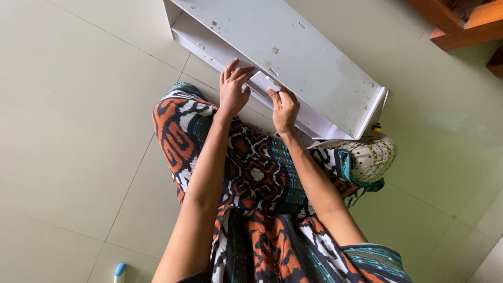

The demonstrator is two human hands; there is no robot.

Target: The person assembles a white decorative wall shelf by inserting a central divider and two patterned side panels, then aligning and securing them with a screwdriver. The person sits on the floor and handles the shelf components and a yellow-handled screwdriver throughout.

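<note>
A white shelf unit point(293, 47) lies on its side on the pale tiled floor in front of my knees. Between my two hands is a small white flat piece point(263, 81), held against the unit's near edge. My left hand point(233, 89) rests its fingers on the edge and touches the piece's left end. My right hand point(284, 107) pinches the piece's right end between thumb and fingers. My lap is covered by orange, black and teal patterned cloth point(251, 173).
Brown wooden furniture point(461, 23) stands at the top right. A small yellow-and-black object point(376, 127) lies by the unit's right end. A white item with a blue tip point(120, 272) lies at the bottom left on the floor tiles point(68, 131).
</note>
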